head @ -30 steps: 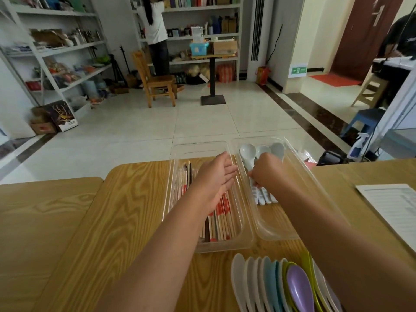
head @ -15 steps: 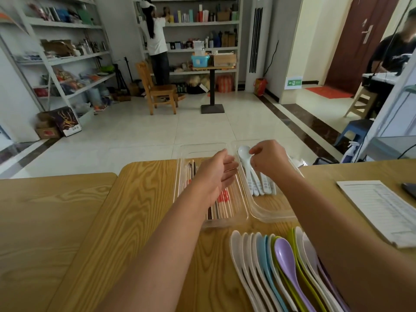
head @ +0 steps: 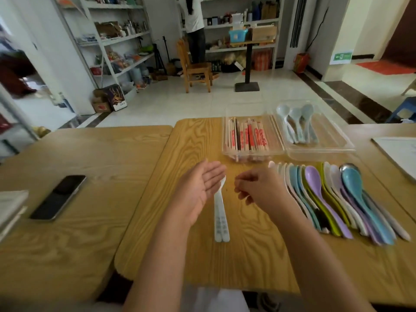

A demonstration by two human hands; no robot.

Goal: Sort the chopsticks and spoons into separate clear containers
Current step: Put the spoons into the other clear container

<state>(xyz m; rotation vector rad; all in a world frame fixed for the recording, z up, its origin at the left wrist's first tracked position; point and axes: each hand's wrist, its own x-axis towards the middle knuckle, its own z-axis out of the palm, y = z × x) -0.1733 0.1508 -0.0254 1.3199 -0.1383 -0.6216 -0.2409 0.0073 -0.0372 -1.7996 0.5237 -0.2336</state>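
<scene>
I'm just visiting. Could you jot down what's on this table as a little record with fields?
left hand: open, beside white spoons on the table
right hand: loosely curled, empty
chopstick container: holds chopsticks
spoon container: three pale spoons inside
loose spoons: overlapping row, right side
phone: far left, screen dark

1. Wooden table (head: 195, 140); at its far edge a chopstick container (head: 227, 152) touches a spoon container (head: 337, 150).
2. Coloured spoons (head: 326, 194) in a row near the right edge; white spoons (head: 221, 221) mid-surface.
3. Side table (head: 67, 244) adjoining on the left; a phone (head: 58, 197) lies there.
</scene>
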